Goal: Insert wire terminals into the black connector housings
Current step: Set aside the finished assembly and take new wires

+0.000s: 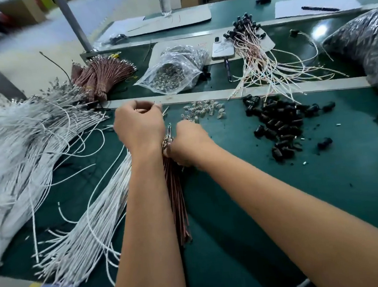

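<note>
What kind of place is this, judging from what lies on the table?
Most likely a wire-harness assembly bench in a factory or workshop. A loose pile of black connector housings, bundles of white wires, and finished wired connectors lie on the green table.

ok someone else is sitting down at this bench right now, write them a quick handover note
Left hand: raised over the mat, fingers curled, pinching what looks like a single wire at the fingertips.
Right hand: gripping the terminal end of the brown wire bundle, which runs back toward the body.
White wires lie fanned out on the left; loose black housings are piled on the right, with small clear parts beside them.
Done: a batch of finished leads with housings lies on the far side of the bench.
Left: no housing is in hand now; many wires and housings remain.
</note>
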